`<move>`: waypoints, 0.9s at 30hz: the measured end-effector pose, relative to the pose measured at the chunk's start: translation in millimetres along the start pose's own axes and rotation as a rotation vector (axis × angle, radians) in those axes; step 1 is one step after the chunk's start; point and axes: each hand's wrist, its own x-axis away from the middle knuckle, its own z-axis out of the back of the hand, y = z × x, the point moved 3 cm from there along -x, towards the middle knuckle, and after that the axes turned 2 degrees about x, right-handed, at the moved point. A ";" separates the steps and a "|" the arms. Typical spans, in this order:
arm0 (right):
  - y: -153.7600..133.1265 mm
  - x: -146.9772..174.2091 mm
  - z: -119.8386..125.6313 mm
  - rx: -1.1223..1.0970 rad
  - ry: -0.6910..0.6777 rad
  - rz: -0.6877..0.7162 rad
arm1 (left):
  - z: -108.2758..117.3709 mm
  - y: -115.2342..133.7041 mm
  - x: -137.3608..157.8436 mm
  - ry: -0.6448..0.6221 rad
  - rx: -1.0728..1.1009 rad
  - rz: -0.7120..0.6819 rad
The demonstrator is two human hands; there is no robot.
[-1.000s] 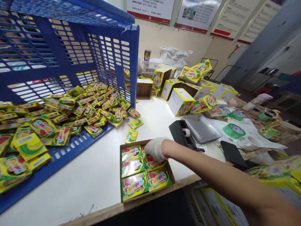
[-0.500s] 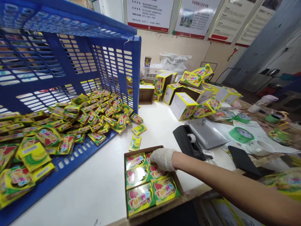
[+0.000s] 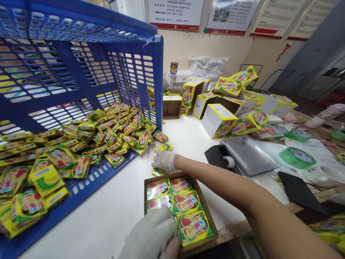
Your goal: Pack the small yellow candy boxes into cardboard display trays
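My right hand (image 3: 164,161), in a white knit glove, reaches past the far edge of a shallow brown cardboard tray. Its fingers are closed over a small yellow-green box (image 3: 157,172), mostly covered by the hand. The tray (image 3: 205,201) holds several small printed boxes (image 3: 185,202) lying face up in two columns. My left hand (image 3: 151,230), also gloved and blurred, is over the tray's near left corner. It hides the boxes there, and its fingertips cannot be made out. Another small box (image 3: 165,147) lies flat just beyond my right hand.
On the left a blue plastic crate (image 3: 159,82) lies on its side, with a heap of small boxes (image 3: 107,135) spilling out. Larger yellow cartons (image 3: 219,118) stand at the back. A black tape dispenser (image 3: 215,157), a clear plastic tray (image 3: 249,154) and green tape (image 3: 298,157) lie right.
My right hand has moved from the boxes in the tray to the loose box beyond its far edge. My left hand has come into view from below, over the near left corner.
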 end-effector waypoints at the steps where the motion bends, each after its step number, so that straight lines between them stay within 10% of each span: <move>1: 3.1 0.7 -0.7 -0.036 -0.004 -0.042 | -4.3 -0.9 -12.0 -0.033 -0.046 0.007; 6: 25.0 45.5 16.3 -0.260 0.047 -0.365 | -25.0 -4.4 -47.9 -0.242 -0.375 0.084; 12: 10.5 123.3 35.6 -0.594 0.153 -0.395 | -37.9 -10.1 -39.8 -0.259 -0.431 0.093; 20: -47.8 112.4 11.2 -0.075 -0.030 -0.434 | -41.6 -8.9 -34.6 -0.244 -0.415 0.056; 27: -76.6 107.6 -10.6 -0.145 -0.010 -0.515 | -23.3 -13.4 -45.7 0.012 -0.346 0.027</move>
